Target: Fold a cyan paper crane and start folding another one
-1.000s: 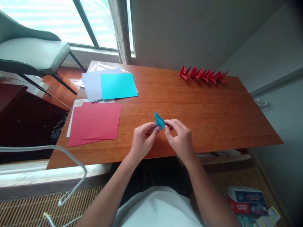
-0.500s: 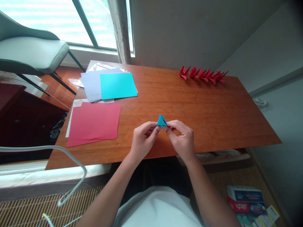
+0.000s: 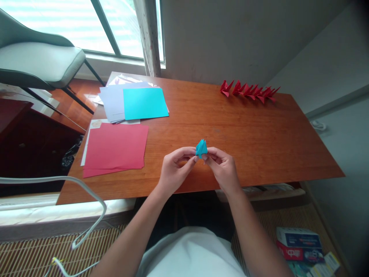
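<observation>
A small piece of folded blue paper point(image 3: 201, 147) is held above the front part of the wooden table point(image 3: 184, 115), its pointed tips upward. My left hand point(image 3: 177, 169) pinches its left side between thumb and fingers. On the other side, my right hand point(image 3: 223, 169) grips it the same way, thumb at the lower right corner. Fingertips hide parts of both edges. Left of my hands lie red paper sheets point(image 3: 117, 146). At the table's back right stands a row of several red origami cranes point(image 3: 249, 91).
A blue sheet point(image 3: 145, 104) rests over pale lavender sheets point(image 3: 111, 102) at the back left. A chair point(image 3: 40, 61) stands by the window. A white cable point(image 3: 86, 188) curves at the lower left. Boxes point(image 3: 300, 246) sit at the lower right on a slatted mat.
The folded blue paper has turned in my fingers and shows a broader face. It has shifted slightly right relative to the table, with both hands still on it.
</observation>
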Demonstrator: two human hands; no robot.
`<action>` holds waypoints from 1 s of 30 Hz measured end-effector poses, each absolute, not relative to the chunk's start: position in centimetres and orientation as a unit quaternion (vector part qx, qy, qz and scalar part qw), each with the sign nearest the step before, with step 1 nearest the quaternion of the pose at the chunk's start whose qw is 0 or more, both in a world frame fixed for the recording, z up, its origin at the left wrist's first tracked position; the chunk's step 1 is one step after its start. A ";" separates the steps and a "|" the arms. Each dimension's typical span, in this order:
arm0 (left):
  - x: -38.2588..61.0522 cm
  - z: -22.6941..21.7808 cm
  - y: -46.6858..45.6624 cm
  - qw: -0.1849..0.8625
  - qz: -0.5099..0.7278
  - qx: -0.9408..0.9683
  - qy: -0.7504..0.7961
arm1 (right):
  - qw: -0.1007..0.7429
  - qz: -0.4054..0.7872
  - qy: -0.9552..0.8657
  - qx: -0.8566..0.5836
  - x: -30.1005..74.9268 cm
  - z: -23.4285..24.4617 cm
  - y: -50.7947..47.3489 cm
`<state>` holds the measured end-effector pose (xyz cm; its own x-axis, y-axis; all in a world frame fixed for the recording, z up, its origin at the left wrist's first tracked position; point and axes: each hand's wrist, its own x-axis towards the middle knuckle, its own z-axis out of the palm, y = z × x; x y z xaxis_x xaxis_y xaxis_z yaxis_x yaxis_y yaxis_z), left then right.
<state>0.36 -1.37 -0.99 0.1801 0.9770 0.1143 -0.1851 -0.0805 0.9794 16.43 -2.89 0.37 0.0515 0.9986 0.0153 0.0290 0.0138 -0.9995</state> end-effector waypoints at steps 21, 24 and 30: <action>0.2 -1.1 -1.3 0.579 0.483 0.523 0.398 | 0.479 0.427 -0.578 -0.505 16.9 1.3 -2.6; 0.1 -1.0 -1.3 0.581 0.491 0.519 0.390 | 0.487 0.413 -0.590 -0.493 17.0 1.5 -2.4; 0.2 -0.6 -1.3 0.595 0.490 0.527 0.359 | 0.499 0.378 -0.605 -0.493 17.2 2.3 -2.8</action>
